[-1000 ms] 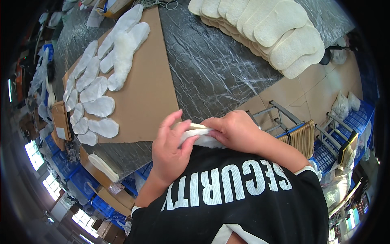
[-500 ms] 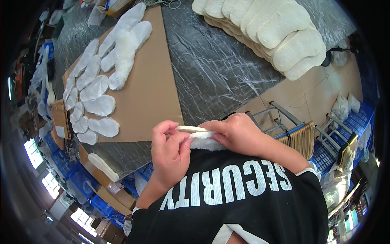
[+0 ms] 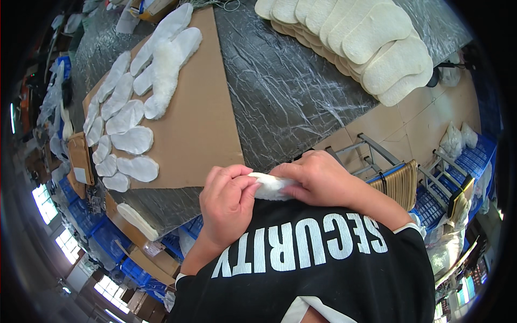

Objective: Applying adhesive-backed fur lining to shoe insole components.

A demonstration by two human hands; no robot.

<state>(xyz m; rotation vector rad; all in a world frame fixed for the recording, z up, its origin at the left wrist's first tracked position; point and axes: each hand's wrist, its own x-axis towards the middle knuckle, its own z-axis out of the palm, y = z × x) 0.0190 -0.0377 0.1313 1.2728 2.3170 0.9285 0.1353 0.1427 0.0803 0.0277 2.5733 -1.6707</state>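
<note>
Close to my body, both hands pinch a white fluffy insole with a cream edge along its top. My left hand is closed on its left end, thumb and fingertips together. On the other end, my right hand grips with the thumb at the near side and the fingers over the top. Much of the insole is hidden behind my fingers. Ahead to the left, several white insoles lie on a brown cardboard sheet, one fluffy insole among them.
Overlapping cream insoles are piled at the far right of the plastic-covered table. Another cream insole stack lies at the near left corner. Metal-framed stools and blue crates stand right of the table.
The gap between the cream layer and the white fluffy layer has closed. More of the fluffy face shows between my hands, and my left hand has shifted slightly.
</note>
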